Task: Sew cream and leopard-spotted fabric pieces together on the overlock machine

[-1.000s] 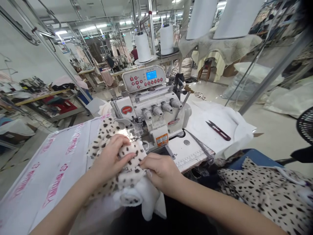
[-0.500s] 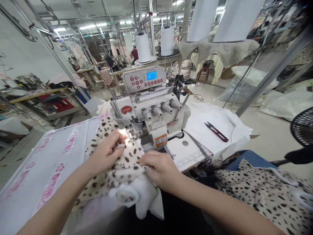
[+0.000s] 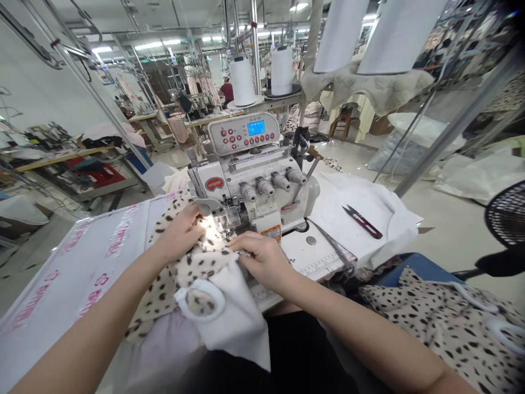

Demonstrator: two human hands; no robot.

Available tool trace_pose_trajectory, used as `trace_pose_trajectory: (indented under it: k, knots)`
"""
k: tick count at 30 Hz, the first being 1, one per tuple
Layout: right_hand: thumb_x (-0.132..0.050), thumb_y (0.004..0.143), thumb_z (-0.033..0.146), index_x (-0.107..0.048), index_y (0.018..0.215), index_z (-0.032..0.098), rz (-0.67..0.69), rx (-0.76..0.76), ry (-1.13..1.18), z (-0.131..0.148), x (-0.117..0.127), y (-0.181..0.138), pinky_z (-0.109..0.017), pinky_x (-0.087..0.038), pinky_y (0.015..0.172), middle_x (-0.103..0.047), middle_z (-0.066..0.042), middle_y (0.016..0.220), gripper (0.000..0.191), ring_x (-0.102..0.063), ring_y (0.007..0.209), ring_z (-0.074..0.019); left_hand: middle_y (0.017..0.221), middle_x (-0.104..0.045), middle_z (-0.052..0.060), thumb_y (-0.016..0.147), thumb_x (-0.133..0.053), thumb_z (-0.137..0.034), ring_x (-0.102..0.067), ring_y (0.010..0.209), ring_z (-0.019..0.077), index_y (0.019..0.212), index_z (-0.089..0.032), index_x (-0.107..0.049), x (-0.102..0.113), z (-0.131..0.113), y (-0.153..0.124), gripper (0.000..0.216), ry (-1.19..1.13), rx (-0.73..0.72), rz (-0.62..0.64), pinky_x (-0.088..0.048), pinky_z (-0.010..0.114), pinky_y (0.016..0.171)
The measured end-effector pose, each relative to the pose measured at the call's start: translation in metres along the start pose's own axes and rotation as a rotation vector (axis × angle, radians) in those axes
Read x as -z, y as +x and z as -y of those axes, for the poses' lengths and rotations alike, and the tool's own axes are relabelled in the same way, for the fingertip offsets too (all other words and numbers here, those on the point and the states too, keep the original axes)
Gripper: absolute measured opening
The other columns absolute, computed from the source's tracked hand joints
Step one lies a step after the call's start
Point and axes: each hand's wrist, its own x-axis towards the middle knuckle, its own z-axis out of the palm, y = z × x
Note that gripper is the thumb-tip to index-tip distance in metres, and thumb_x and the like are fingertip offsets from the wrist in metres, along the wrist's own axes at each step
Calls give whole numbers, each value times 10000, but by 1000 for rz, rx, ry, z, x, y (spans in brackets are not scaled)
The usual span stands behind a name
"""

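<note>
Here, spotted fabric [image 3: 164, 284] hanging off table [image 3: 82, 257] front edge, our R hand [image 3: 262, 260] pinching its seam edge, our L hand [image 3: 180, 232] pressing it, grip unclear, both just before overlock m/c [image 3: 254, 186] foot, table's printed top wide to our left, snips [image 3: 363, 220] well right.

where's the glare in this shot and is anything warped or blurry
Head view: glare at the sewing machine needle washes out the spotted fabric beside the left hand; head view's wide lens splays the metal pole outward; the near left forearm looks soft.
</note>
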Motion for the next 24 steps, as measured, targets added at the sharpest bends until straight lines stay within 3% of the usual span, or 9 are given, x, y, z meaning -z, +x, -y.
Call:
trace_pose_trajectory:
  k: [3,6,10,14,18,21,24]
  knots:
    - [-519,773,72,-615,1004,192,-59,-29,41,-1,-1,-16,-299,-470,855,-587,-61,1142,277,-577,978,-157,957,-487,53,769,-419,-197,-488,900,191,851,-186,-448,-1,-12,-23,88,26,-19,-237,-417,336,775]
    - [-547,802,170,-550,1091,188,-103,-226,188,-5,-4,-36,-295,-491,795,-567,-92,1150,290,-597,888,-149,1011,-476,68,762,-534,-240,-460,1000,223,920,-198,-456,-9,-40,-67,182,198,-141,-445,-399,381,861]
    - [-675,711,298,-553,1043,172,68,-472,703,-11,-13,-43,-287,-466,807,-618,-61,1013,375,-586,929,-167,1069,-418,143,754,-567,-282,-430,1019,280,1104,-153,-406,-33,-66,-111,406,378,-98,-446,-412,438,850]
    - [-773,589,347,-622,890,124,257,-696,1077,-10,-17,-40,-223,-433,616,-624,-22,782,403,-573,691,-128,981,-493,142,781,-497,-237,-475,941,268,958,-123,-473,-39,-55,-115,212,511,-76,-424,-431,415,799]
    - [-814,517,324,-640,788,103,272,-805,1124,-8,-14,-43,-197,-386,518,-605,-6,677,391,-521,554,-89,810,-581,78,771,-415,-179,-553,773,212,843,-148,-505,-15,-47,-104,119,558,-5,-314,-439,331,695]
    - [-798,541,308,-626,768,109,347,-833,1080,-4,-21,-44,-164,-299,410,-558,24,589,348,-444,443,-51,735,-609,23,798,-384,-224,-562,598,163,928,-170,-520,4,-60,-92,196,504,140,-226,-408,276,549]
    - [-736,611,296,-580,692,122,346,-805,993,6,-40,-39,-166,-271,371,-484,50,494,247,-379,381,-44,773,-638,20,814,-441,-377,-588,617,171,1077,-193,-517,10,-80,-81,330,493,108,-175,-409,271,542]
